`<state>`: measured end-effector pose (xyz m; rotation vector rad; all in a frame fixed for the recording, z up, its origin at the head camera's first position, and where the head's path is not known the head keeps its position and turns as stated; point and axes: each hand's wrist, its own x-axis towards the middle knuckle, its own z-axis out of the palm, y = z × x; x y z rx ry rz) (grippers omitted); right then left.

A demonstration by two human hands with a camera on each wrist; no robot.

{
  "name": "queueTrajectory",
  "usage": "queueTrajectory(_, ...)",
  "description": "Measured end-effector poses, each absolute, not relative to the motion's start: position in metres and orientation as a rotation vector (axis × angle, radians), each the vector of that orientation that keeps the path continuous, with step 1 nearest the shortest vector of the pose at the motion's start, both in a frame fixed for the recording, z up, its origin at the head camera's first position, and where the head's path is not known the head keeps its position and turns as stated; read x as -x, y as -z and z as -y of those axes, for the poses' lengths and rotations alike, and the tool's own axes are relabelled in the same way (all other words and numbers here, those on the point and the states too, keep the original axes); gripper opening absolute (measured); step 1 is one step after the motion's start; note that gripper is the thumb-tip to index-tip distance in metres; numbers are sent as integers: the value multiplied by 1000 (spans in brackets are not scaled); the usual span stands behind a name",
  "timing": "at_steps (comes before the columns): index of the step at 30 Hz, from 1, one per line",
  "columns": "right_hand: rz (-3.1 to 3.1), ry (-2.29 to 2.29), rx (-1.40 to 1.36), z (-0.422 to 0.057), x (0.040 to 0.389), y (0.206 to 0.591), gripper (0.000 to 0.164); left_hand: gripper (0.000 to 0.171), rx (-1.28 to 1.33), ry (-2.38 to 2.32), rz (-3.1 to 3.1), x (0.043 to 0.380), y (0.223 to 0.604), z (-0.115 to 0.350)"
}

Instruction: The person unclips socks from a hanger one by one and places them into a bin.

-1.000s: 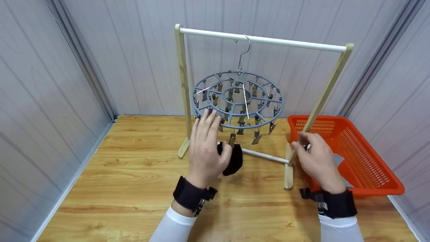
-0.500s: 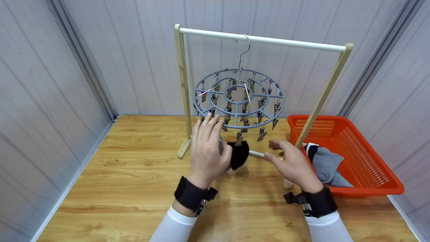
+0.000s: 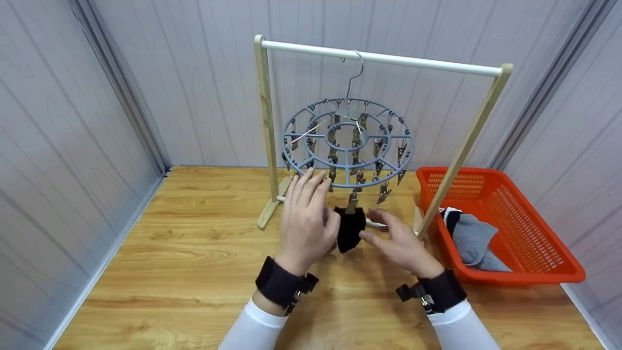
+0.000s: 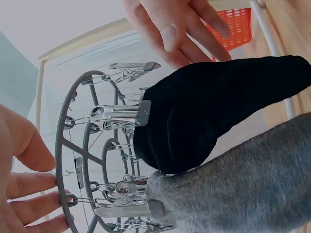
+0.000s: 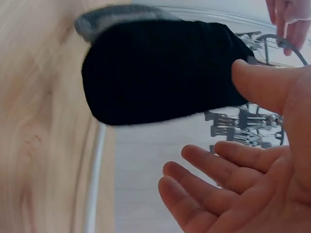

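A round grey clip hanger (image 3: 347,185) with several metal clips hangs by its hook. Its near clip (image 4: 119,114) holds a black sock (image 3: 351,231). Beside that, another clip holds a grey sock (image 4: 238,179), mostly hidden behind my left hand in the head view. My left hand (image 3: 306,226) is at the hanger's near left rim, its fingers fairly straight and the fingertips at the ring. My right hand (image 3: 398,243) is just right of the black sock. Its thumb is at the sock near the clip and the other fingers are spread apart below, not closed on it.
A wooden rack with a white top bar (image 3: 427,63) carries the hanger. An orange basket (image 3: 539,218) stands at the right, behind a rack leg, with grey socks (image 3: 471,240) and a black-and-white piece inside. Wall panels enclose the wooden table (image 3: 170,272).
My right hand has moved left from beside the basket to the black sock. The hanger has turned, bringing the black sock a little to the right. My left hand has shifted slightly right and down.
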<state>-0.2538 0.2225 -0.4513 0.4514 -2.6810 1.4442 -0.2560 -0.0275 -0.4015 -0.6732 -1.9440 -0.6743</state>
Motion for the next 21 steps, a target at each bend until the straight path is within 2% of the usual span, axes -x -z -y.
queueTrajectory(7, 2630, -1488, -480, -215, 257, 458, 73, 49, 700, 688, 1930, 255, 403, 25)
queueTrajectory(15, 2655, -1597, -391, -210, 254, 458, 80, 47, 718, 692, 1924, 254, 403, 24)
queueTrajectory(21, 2634, -1703, -399, -208, 255, 460, 72, 47, 729, 696, 1912, 253, 401, 23)
